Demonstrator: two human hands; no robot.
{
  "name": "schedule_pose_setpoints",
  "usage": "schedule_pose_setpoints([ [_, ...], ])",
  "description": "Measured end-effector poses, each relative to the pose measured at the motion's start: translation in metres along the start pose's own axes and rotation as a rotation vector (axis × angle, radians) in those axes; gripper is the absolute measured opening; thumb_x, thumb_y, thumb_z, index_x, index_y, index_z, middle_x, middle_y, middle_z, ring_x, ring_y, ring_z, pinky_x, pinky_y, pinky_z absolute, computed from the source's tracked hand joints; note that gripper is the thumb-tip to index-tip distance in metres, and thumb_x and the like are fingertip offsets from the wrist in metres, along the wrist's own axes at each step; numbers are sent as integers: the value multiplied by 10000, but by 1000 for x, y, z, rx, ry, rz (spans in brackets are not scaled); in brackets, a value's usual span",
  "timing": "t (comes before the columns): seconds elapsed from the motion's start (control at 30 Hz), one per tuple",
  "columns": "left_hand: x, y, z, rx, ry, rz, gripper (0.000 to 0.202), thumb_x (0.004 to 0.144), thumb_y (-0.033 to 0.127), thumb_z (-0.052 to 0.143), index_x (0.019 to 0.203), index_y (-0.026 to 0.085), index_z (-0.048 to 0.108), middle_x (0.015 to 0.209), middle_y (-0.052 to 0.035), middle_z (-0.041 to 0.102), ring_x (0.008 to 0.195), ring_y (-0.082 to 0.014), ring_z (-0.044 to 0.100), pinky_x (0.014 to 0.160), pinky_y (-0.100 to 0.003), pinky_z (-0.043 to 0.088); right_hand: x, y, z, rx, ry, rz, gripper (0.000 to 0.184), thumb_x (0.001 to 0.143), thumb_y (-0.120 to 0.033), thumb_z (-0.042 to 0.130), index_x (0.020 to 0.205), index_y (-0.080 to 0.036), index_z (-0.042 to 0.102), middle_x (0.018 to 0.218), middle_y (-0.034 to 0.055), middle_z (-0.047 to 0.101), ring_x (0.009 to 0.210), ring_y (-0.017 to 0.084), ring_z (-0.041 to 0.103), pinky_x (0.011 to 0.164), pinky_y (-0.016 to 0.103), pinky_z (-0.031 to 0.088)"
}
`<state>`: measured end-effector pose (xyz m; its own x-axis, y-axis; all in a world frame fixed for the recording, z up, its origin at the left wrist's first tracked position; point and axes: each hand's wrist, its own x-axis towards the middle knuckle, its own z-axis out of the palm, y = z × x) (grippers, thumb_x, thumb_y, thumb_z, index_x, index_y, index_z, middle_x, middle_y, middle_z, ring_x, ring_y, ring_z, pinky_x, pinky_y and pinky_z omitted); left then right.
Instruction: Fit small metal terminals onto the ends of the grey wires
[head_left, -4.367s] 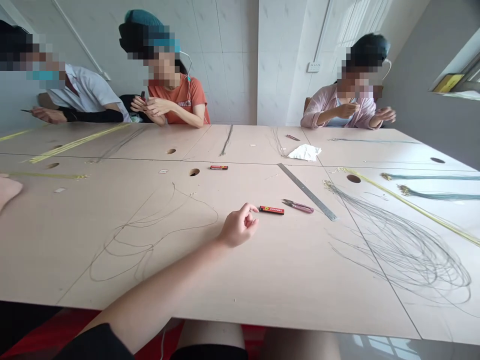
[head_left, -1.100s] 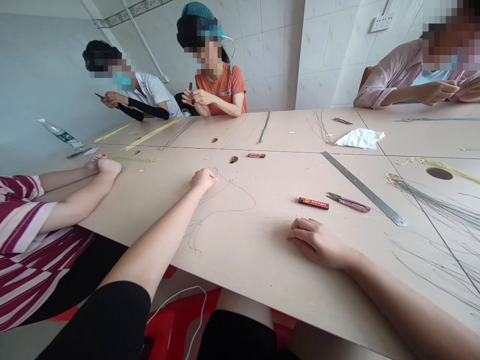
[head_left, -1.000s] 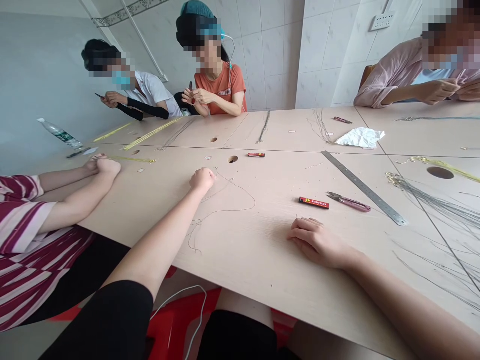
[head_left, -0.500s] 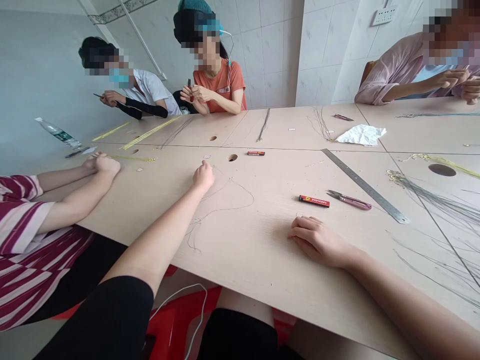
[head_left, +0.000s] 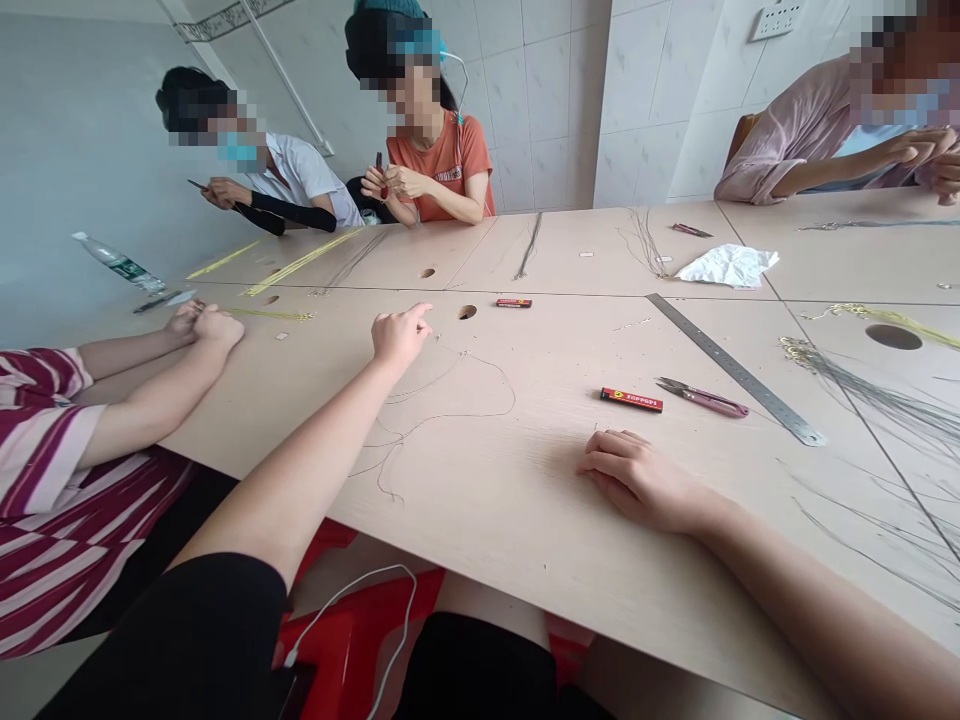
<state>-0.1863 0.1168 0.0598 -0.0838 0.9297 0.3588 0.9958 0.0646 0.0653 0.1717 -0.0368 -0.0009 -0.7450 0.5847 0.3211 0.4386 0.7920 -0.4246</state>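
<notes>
My left hand is stretched forward over the table, its index finger extended to the right and nothing visible in it. Just in front of it lie loose thin dark wires, curling across the table with small pale bits at their upper ends. Palm down and loosely curled, my right hand rests on the tabletop; its fingertips are partly hidden and I see nothing in it. Beyond it are a red and black lighter-like stick, thread snips with purplish handles, and a steel ruler.
A second red and black stick lies by a round table hole. Bundles of dark wires are at right, with a crumpled tissue farther back. A neighbour's hands are at left; several people sit around the table.
My left hand has shifted a little left and its index finger has stretched out. The small white label near its fingertips no longer shows. My right hand stays in place.
</notes>
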Motion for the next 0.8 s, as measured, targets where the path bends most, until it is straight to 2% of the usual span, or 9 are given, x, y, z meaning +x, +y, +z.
schedule_pose_setpoints([
  [0.23, -6, 2, -1, -144, 110, -37, 329, 828, 202, 544, 1131, 276, 648, 950, -12, 766, 940, -201, 683, 886, -323, 464, -1, 1, 2, 23, 0, -2, 253, 929, -132, 381, 945, -164, 631, 892, 92, 602, 784, 167, 536, 721, 317, 447],
  [0.4, -5, 2, -8, -111, 72, -20, 292, 804, 168, 552, 1057, 242, 679, 910, -33, 768, 941, -217, 686, 938, -351, 435, -1, 1, 2, 13, -11, 5, 251, 930, -134, 379, 948, -165, 628, 890, 90, 603, 782, 170, 530, 718, 320, 439],
  [0.6, -8, 4, -11, -138, 97, -29, 254, 799, 183, 574, 1018, 264, 675, 899, -4, 767, 928, -202, 688, 935, -331, 440, 0, -1, 0, 17, -21, 13, 252, 946, -163, 380, 945, -171, 632, 887, 91, 601, 787, 172, 541, 725, 319, 438],
  [0.8, -9, 7, -14, -85, 47, -61, 340, 814, 175, 553, 1134, 236, 649, 977, -42, 757, 988, -225, 670, 914, -352, 463, 0, -1, -2, 7, -27, 18, 259, 943, -157, 375, 947, -167, 633, 890, 96, 608, 788, 179, 542, 725, 332, 448],
])
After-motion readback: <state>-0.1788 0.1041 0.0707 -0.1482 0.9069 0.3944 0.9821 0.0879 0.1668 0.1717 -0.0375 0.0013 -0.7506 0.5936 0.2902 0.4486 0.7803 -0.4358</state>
